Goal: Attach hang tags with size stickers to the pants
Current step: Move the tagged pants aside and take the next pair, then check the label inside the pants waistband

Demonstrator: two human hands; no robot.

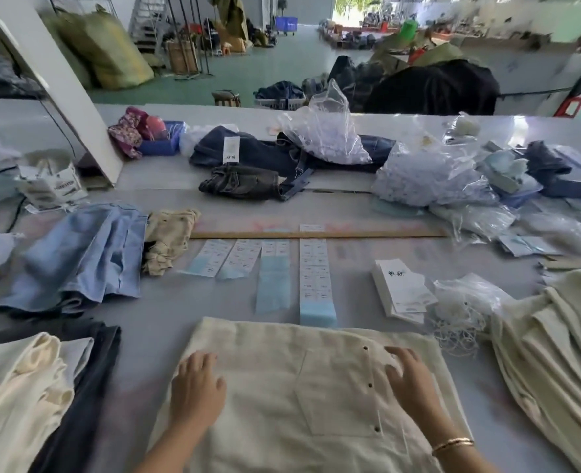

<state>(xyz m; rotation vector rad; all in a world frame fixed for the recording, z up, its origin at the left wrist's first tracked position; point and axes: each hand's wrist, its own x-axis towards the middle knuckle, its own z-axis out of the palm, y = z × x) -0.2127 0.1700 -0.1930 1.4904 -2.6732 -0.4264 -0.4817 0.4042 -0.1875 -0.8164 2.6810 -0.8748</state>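
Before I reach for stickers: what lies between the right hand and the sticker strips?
Head view: only the cream pants under the right hand, then the sticker strips begin at their far edge.

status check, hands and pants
Left hand and right hand flat on cream pants. Hang tags untouched. Nothing in the way.

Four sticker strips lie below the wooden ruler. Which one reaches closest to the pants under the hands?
The rightmost sticker strip, the longest: its blue end almost meets the cream pants. The other three strips stop farther back.
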